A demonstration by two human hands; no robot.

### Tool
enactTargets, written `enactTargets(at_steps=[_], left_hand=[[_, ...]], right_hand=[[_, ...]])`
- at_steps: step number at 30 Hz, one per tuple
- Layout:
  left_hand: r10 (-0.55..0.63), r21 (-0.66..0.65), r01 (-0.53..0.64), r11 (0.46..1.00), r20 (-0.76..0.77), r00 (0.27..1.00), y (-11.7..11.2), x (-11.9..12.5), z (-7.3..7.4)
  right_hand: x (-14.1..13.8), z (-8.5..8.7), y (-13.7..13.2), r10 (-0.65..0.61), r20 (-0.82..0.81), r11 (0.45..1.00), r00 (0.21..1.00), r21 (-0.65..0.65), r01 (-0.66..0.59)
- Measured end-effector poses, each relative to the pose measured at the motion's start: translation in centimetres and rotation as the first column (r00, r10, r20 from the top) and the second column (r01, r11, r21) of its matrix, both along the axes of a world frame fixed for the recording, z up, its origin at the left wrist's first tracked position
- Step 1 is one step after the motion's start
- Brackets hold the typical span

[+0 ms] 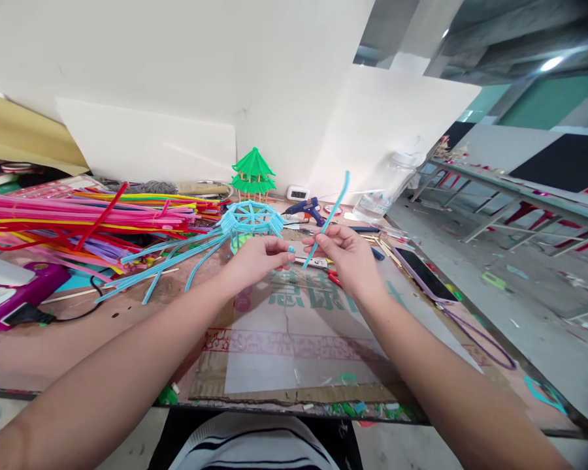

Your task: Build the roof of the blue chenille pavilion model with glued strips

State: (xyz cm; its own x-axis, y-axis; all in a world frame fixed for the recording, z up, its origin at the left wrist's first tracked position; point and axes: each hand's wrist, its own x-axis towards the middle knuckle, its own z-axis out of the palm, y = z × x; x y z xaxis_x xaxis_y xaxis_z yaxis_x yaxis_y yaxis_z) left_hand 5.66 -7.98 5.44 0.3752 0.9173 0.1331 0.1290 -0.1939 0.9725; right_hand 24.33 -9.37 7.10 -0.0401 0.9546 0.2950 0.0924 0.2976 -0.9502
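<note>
In my right hand [351, 260] a light-blue pipe cleaner [341, 197] is pinched, slanting up and to the right, its lower end poking out below my fingers. My left hand [261, 260] faces it a short way off, thumb and forefinger closed on a small blue pipe-cleaner piece [291, 249]. Behind the hands stands a pagoda model with a green two-tiered roof [253, 176] above a light-blue framework [253, 219]. My left hand hides part of its base. More blue pipe cleaners [176, 252] lie left of the model.
Bundles of coloured pipe cleaners [88, 214] fill the left, near a purple tool [34, 287] with a black cord. A blue glue gun [306, 207], small digital clock [298, 193] and plastic bottle [385, 186] stand behind. A phone [425, 274] lies right, by the table edge.
</note>
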Motion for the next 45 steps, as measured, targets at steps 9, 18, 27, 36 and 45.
enactTargets(at_steps=[9, 18, 27, 36, 45], left_hand=[[0.049, 0.064, -0.041, 0.997, -0.118, 0.992, 0.0, 0.3, -1.5], [0.124, 0.083, -0.113, 0.99, -0.139, 0.983, 0.3, 0.1, -1.0], [-0.15, 0.007, 0.151, 0.988, -0.075, 0.986, -0.6, 0.4, 0.4], [-0.191, 0.0, 0.191, 0.982, -0.055, 0.98, -0.6, 0.0, 0.8], [-0.207, -0.113, 0.212, 0.971, 0.055, 0.977, -0.4, 0.0, 0.7]], right_hand=[[-0.1, 0.2, -0.6, -0.008, 0.041, 0.997, 0.999, 0.079, 0.005], [-0.1, -0.1, -0.5, -0.004, 0.114, 0.993, 0.993, 0.12, -0.01], [-0.5, -0.4, -0.5, 0.028, 0.012, 0.998, 1.0, 0.064, -0.029], [-0.7, -0.4, -0.7, 0.086, 0.083, 0.995, 0.993, 0.039, -0.089], [-0.7, -1.0, -0.3, 0.141, 0.156, 0.989, 0.978, 0.022, -0.146]])
